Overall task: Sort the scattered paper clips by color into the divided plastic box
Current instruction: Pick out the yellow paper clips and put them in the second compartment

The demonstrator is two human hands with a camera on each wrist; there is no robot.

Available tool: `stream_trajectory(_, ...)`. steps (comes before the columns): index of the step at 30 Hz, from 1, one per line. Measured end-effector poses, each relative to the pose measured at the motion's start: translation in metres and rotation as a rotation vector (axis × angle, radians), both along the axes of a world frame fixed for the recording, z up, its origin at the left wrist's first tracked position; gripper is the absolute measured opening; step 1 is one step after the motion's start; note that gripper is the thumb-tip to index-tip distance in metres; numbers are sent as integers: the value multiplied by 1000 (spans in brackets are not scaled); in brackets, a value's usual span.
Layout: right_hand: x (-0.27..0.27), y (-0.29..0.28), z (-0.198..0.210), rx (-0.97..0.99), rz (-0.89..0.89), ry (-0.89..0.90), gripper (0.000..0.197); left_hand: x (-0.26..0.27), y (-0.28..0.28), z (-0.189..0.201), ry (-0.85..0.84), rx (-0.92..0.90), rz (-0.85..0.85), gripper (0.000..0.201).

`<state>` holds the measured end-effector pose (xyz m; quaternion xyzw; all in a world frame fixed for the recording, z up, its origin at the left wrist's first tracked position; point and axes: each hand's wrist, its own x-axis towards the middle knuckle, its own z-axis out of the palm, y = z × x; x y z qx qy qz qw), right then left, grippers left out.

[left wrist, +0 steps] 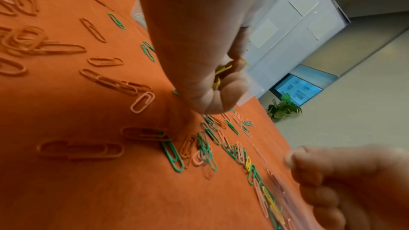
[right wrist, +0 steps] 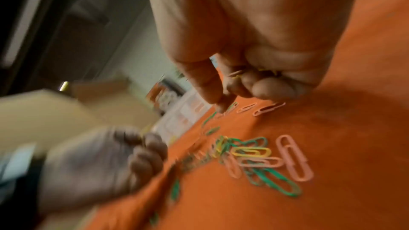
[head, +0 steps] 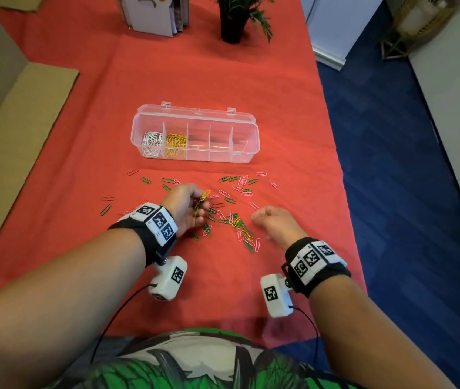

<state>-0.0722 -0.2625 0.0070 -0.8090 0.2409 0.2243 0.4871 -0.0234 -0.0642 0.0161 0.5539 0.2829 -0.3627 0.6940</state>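
A clear divided box [head: 247,148] stands open mid-table, with white clips [head: 151,143] in its leftmost compartment and yellow clips [head: 175,144] in the one beside it. Green, pink and a few yellow paper clips [head: 240,226] lie scattered on the red cloth in front of it. My left hand [head: 199,204] hovers over them, its curled fingers holding a bunch of yellow clips [left wrist: 222,71]. My right hand [head: 259,216] is curled low over the pile [right wrist: 250,155]. It keeps a few clips [right wrist: 265,72], yellow among them, in its palm, with thumb and forefinger tips near the cloth.
A dark potted plant [head: 233,21] and a stack of books or folders [head: 155,15] stand at the far end of the table. Cardboard [head: 12,130] lies to the left. The table's right edge drops to blue carpet [head: 405,164].
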Motion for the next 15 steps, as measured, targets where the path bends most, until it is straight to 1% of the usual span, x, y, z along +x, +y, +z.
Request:
stream_trajectory(2, 0, 3, -4, -247, 194, -40, 25, 2, 4, -1, 8, -37, 1, 21)
stream_trajectory(3, -1, 6, -6, -346, 257, -66, 23, 3, 5, -1, 9, -52, 1, 23)
stream_trajectory(5, -1, 14, -13, -469, 333, -125, 11, 4, 7, -2, -14, -62, -3, 30)
stream_trajectory(6, -1, 19, -16, -514, 371, -144, 11, 4, 7, -2, -34, -43, -6, 33)
stream_trajectory(7, -1, 23, -19, -566, 416, -159, 20, 4, 6, -2, -62, -7, -12, 35)
stream_trajectory(8, -1, 26, -22, -607, 453, -153, 26, 4, 6, -4, -100, 48, -17, 34)
stream_trajectory(9, 0, 29, -22, -636, 471, -159, 28, 4, 6, -5, -153, 124, -28, 33)
stream_trajectory(11, 3, 30, -21, -636, 467, -174, 24, 4, 11, -10, -304, 361, -101, 30)
stream_trajectory(13, 8, 25, -16, -561, 381, -177, 19, 4, 18, -14, -472, 601, -210, 25)
stream_trajectory(15, 13, 13, -11, -525, 289, -184, 17, 4, 20, -16, -602, 713, -329, 16)
